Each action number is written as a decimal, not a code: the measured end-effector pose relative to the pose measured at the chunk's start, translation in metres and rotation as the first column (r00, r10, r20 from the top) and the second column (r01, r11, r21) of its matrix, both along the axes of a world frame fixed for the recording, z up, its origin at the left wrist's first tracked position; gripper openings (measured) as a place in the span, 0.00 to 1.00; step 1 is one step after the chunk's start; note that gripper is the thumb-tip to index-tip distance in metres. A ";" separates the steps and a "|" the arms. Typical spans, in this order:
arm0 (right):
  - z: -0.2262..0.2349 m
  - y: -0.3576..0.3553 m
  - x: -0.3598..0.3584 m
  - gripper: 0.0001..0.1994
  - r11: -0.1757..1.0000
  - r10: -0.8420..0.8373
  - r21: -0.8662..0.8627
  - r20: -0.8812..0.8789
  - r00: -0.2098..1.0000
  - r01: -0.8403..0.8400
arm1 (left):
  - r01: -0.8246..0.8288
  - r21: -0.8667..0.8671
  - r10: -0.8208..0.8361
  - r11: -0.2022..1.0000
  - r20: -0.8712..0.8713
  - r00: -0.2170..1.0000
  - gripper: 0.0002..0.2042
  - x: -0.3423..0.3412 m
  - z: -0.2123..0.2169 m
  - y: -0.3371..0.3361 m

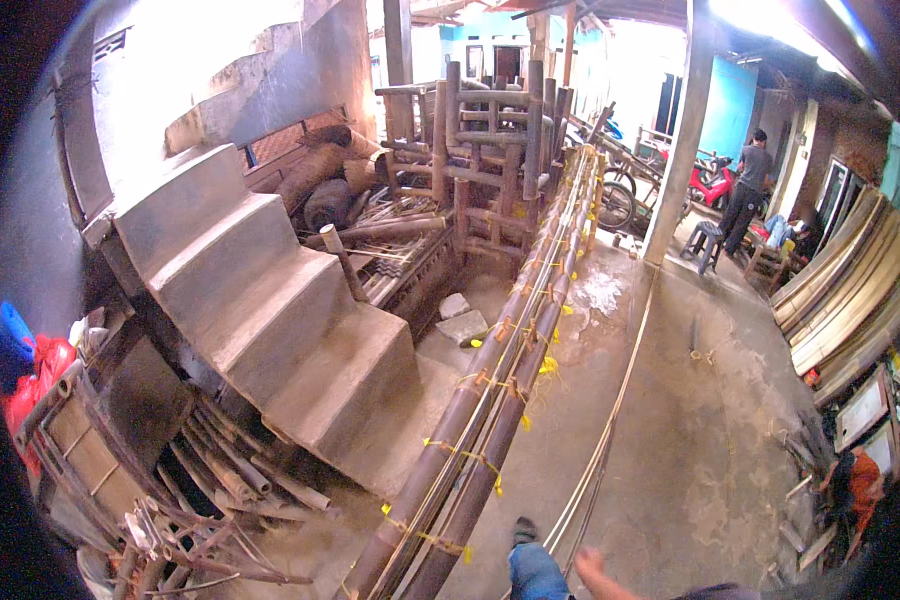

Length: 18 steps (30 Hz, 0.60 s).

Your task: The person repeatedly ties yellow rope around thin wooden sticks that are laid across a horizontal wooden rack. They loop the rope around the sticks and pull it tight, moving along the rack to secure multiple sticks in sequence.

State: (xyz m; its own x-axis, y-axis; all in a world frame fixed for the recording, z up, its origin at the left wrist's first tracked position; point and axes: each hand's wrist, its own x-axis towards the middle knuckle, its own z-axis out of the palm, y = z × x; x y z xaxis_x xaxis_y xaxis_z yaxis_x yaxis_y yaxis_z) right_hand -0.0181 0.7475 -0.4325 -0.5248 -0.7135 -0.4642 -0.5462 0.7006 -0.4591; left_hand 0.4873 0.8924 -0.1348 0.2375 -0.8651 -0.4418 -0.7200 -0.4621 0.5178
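Only my right hand shows, low at the bottom edge beside my knee in blue jeans, and it is blurred; it looks open and holds nothing, reaching toward the thin pale bamboo strips that run along the concrete floor just in front of it. My left hand is out of view, so I cannot say what it is doing. To the left of the strips lies the long bundle of brown bamboo poles, stretching from my feet away to the bamboo frame at the far end. As I judge it, the tying is well along: yellow cord bindings sit at regular steps down the whole visible length. The loose strips are not bound to anything yet. Concrete steps rise on the left, well apart from my hand.
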 end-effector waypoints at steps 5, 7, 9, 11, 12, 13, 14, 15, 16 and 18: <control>-0.063 0.007 -0.048 0.13 0.926 -0.300 0.264 0.081 0.950 0.270 | -0.365 0.141 0.310 0.920 0.308 0.900 0.13 0.006 0.021 -0.030; -0.089 -0.040 -0.058 0.13 0.932 -0.277 0.283 0.151 0.949 0.226 | -0.045 -0.079 0.087 0.996 0.679 0.729 0.16 -0.004 0.042 -0.091; -0.111 -0.088 -0.074 0.13 0.946 -0.215 0.287 0.217 0.952 0.148 | 0.087 -0.353 0.098 0.931 0.474 0.875 0.10 -0.035 0.039 -0.214; -0.125 -0.130 -0.121 0.13 0.967 -0.122 0.244 0.205 0.971 0.070 | 0.065 -0.320 0.030 0.945 0.282 0.959 0.14 -0.136 0.055 -0.378; -0.133 -0.169 -0.165 0.13 0.988 0.001 0.152 0.134 0.991 -0.021 | 0.276 -0.430 -0.238 0.859 0.143 0.961 0.15 -0.192 0.054 -0.469; -0.145 -0.205 -0.213 0.13 0.981 0.193 0.021 -0.046 0.980 -0.192 | 0.445 -0.594 -0.494 0.671 0.090 0.865 0.15 -0.266 0.059 -0.554; -0.142 -0.262 -0.242 0.13 0.919 0.338 -0.149 -0.181 0.924 -0.365 | 0.596 -0.638 -0.701 0.488 0.120 0.703 0.13 -0.323 0.068 -0.613; -0.064 -0.353 -0.223 0.10 0.976 0.111 -0.216 0.477 0.872 -0.006 | 0.686 -0.661 -0.788 0.306 0.228 0.572 0.13 -0.369 0.087 -0.647; -0.029 -0.426 -0.247 0.06 0.938 0.172 -0.347 0.491 0.854 0.011 | 0.806 -0.572 -0.838 0.154 0.356 0.413 0.11 -0.442 0.102 -0.699; 0.080 -0.544 -0.261 0.05 0.843 0.378 -0.516 0.372 0.848 -0.150 | 0.772 -0.630 -0.808 -0.086 0.497 0.315 0.06 -0.573 0.176 -0.752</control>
State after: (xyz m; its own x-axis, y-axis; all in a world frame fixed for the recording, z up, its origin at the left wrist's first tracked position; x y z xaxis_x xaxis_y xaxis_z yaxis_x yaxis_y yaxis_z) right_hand -0.2788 0.2032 -0.3527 -0.1016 -0.9774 -0.1855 -0.3346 0.2092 -0.9188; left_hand -0.0857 0.1409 0.0412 -0.8367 -0.3745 0.3996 -0.2977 0.9235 0.2420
